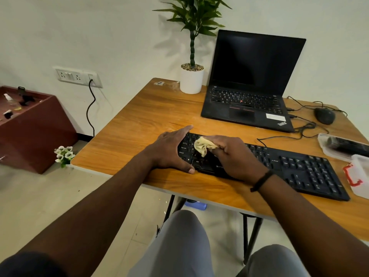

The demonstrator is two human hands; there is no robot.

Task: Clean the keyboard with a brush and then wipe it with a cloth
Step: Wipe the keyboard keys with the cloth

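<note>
The right hand has its fingers curled round a bunched yellowish cloth, pinching it so that the wad sticks out toward the left and bears down on the keys. The cloth sits on the left end of the black keyboard, over the letter and shift rows. The left hand lies just beside it, touching the keyboard's left end: the forefinger is stretched straight along the far edge, the thumb is set against the near edge, and the palm spans the short side, so this hand steadies the board rather than gripping it. The keyboard lies flat on the wooden table, its long axis running from the hands away to the right and slightly nearer the camera; nearly the whole unwiped length, including the number pad, lies to the right of the cloth. In my judgement the wiping step is in hand, and the coming stroke would run rightward along that axis, carried by the right hand, which is the nearer to the remaining keys. A black object in a clear case, possibly the brush, lies past the keyboard's far right end; its identity cannot be confirmed. A laptop stands behind, well apart.
</note>
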